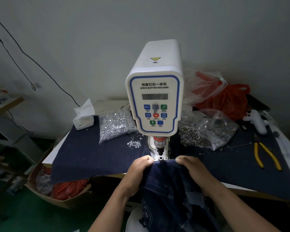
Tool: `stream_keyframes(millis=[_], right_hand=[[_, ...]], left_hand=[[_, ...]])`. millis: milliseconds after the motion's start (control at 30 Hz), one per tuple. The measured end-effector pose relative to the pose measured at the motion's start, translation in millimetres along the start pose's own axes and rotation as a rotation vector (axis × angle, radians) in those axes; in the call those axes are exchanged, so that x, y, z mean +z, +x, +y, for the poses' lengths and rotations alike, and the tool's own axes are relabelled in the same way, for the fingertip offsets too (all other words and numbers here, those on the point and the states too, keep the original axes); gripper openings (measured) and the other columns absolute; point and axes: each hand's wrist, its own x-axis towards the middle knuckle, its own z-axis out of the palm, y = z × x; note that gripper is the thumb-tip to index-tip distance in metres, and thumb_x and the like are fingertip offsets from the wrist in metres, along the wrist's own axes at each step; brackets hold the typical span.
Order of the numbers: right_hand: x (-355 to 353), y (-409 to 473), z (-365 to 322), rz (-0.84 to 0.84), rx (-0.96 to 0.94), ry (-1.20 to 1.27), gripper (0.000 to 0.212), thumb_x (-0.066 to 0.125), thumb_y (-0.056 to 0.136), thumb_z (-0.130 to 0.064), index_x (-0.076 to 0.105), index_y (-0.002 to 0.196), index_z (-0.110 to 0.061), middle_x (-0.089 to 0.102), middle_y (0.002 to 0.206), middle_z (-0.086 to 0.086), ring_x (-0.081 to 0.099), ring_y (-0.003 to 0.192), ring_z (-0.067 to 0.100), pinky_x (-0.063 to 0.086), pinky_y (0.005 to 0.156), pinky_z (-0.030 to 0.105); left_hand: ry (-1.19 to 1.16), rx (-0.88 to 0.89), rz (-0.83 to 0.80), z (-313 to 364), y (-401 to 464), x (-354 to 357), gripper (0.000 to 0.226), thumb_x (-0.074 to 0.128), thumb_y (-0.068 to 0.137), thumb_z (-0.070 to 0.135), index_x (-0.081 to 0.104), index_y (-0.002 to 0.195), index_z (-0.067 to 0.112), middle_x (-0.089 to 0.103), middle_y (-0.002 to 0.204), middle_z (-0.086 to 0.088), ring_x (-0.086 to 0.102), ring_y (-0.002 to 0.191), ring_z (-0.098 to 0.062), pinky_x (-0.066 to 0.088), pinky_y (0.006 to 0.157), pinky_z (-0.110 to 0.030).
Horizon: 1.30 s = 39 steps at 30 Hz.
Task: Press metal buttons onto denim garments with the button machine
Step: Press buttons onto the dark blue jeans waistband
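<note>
A white servo button machine (155, 91) stands at the middle of the table, its press head (159, 150) just above a round metal die (160, 158). A dark denim garment (171, 186) hangs off the table's front edge, and its top hem lies right in front of the die. My left hand (141, 166) pinches the hem's left end. My right hand (189, 166) pinches the hem's right end. A clear bag of silver button tacks (115, 125) lies left of the machine, with loose tacks (135, 143) beside it. On the right sits a bag of dark metal buttons (197, 136).
Dark denim cloth (90, 154) covers the table. Yellow-handled pliers (264, 155) lie at the right, a white tissue pack (84, 117) at the back left, red plastic bags (228, 99) behind. A cardboard box (45, 190) with bags stands on the floor at left.
</note>
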Motion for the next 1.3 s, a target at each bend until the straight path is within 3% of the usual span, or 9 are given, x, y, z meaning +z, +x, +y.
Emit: stream_keyframes(millis=[333, 567, 733, 967, 1133, 1300], right_hand=[[0.4, 19.6, 14.4, -0.001, 0.027, 0.045, 0.023, 0.061, 0.083, -0.042, 0.063, 0.073, -0.021, 0.054, 0.069, 0.000, 0.049, 0.069, 0.010, 0.040, 0.060, 0.025], [1.9, 19.7, 14.6, -0.018, -0.002, 0.057, 0.028, 0.061, 0.098, -0.028, 0.066, 0.071, -0.022, 0.057, 0.072, 0.000, 0.050, 0.074, 0.011, 0.040, 0.066, 0.028], [2.8, 18.6, 13.0, -0.014, 0.013, 0.090, 0.035, 0.058, 0.101, -0.019, 0.065, 0.067, -0.023, 0.058, 0.068, -0.001, 0.052, 0.069, 0.008, 0.043, 0.061, 0.023], [1.6, 19.7, 16.4, 0.009, 0.015, 0.065, 0.031, 0.059, 0.100, -0.019, 0.071, 0.071, -0.021, 0.063, 0.070, -0.003, 0.056, 0.068, 0.006, 0.046, 0.063, 0.019], [-0.5, 21.4, 20.9, -0.006, 0.019, 0.066, 0.023, 0.064, 0.095, -0.030, 0.073, 0.081, -0.014, 0.068, 0.076, 0.000, 0.060, 0.076, 0.009, 0.047, 0.072, 0.026], [-2.3, 24.0, 23.8, -0.026, 0.024, 0.069, 0.030, 0.065, 0.082, -0.044, 0.072, 0.081, -0.014, 0.067, 0.076, -0.001, 0.060, 0.076, 0.009, 0.047, 0.073, 0.027]], left_hand=[[0.036, 0.063, 0.063, -17.8, 16.8, -7.4, 0.044, 0.058, 0.093, 0.043, 0.040, 0.075, 0.006, 0.038, 0.074, -0.005, 0.032, 0.072, -0.020, 0.029, 0.062, -0.035], [0.051, 0.065, 0.073, -22.2, 15.9, -9.6, 0.044, 0.053, 0.095, 0.039, 0.042, 0.076, 0.001, 0.041, 0.074, -0.007, 0.034, 0.071, -0.021, 0.028, 0.067, -0.039], [0.059, 0.071, 0.068, -19.3, 16.0, -9.7, 0.044, 0.052, 0.096, 0.038, 0.044, 0.078, -0.001, 0.042, 0.075, -0.008, 0.035, 0.073, -0.021, 0.029, 0.069, -0.041], [0.092, 0.078, 0.094, -19.8, 15.1, -7.3, 0.039, 0.050, 0.097, 0.035, 0.041, 0.074, 0.005, 0.040, 0.073, -0.004, 0.034, 0.072, -0.020, 0.028, 0.068, -0.041], [0.106, 0.071, 0.105, -19.3, 16.0, -7.3, 0.039, 0.050, 0.096, 0.033, 0.041, 0.074, 0.003, 0.039, 0.073, -0.004, 0.033, 0.073, -0.020, 0.027, 0.069, -0.042], [0.091, 0.060, 0.098, -21.4, 17.1, -7.8, 0.041, 0.050, 0.096, 0.035, 0.044, 0.077, -0.001, 0.041, 0.074, -0.006, 0.034, 0.074, -0.021, 0.028, 0.070, -0.043]])
